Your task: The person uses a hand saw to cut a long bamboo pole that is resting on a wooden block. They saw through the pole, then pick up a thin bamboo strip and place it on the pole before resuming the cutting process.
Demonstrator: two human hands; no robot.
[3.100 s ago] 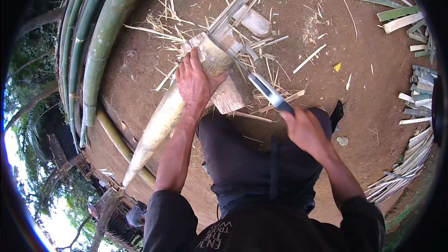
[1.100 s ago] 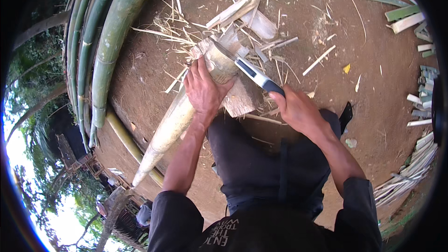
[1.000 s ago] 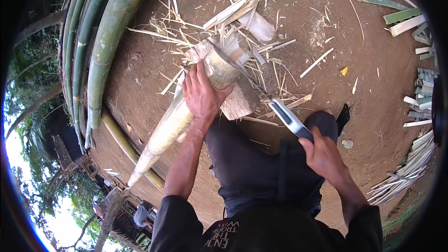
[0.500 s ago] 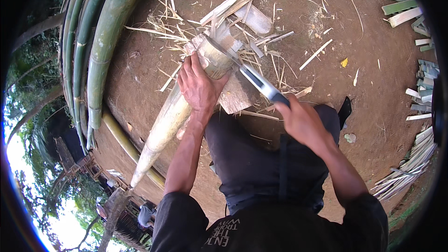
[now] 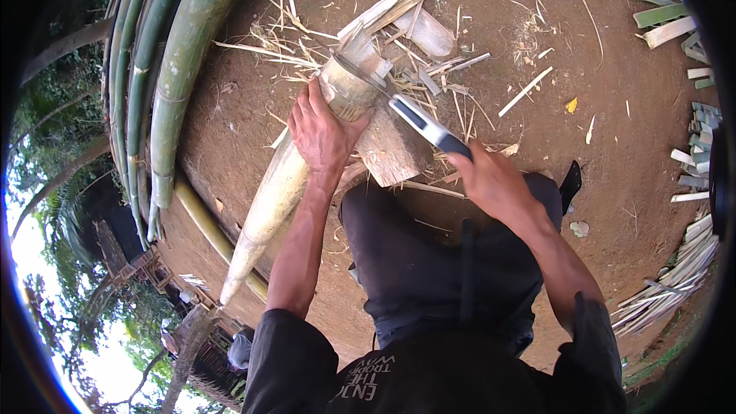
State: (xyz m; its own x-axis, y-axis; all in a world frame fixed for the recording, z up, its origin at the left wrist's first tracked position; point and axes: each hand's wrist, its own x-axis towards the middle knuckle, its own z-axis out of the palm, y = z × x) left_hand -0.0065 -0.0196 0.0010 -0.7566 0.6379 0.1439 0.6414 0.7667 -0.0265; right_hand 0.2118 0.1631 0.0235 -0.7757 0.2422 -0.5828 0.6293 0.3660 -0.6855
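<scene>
A pale bamboo pole [image 5: 272, 192] slants from the lower left up to a wooden block [image 5: 392, 152] in front of my knees, its upper part resting over the block. My left hand [image 5: 322, 134] grips the pole near that upper end, fingers on the far side and thumb toward the block. Just beyond those fingers, a handsaw [image 5: 420, 123] lies with its thin blade across the bamboo. Its light grey and black handle is in my right hand [image 5: 498, 188], which is closed round the dark rear part. The blade's cutting edge against the bamboo is partly hidden.
Long green bamboo poles [image 5: 180, 69] lie at the left. Splinters and a split bamboo piece [image 5: 429, 34] litter the ground beyond the block. Bundled strips [image 5: 667, 280] and cut green pieces [image 5: 667, 19] lie along the right. A dark blade-like object [image 5: 570, 184] is beside my right knee.
My right hand and the saw have shifted slightly forward and left, across the pole. My left hand keeps its hold on the bamboo. The whole view has moved a little.
</scene>
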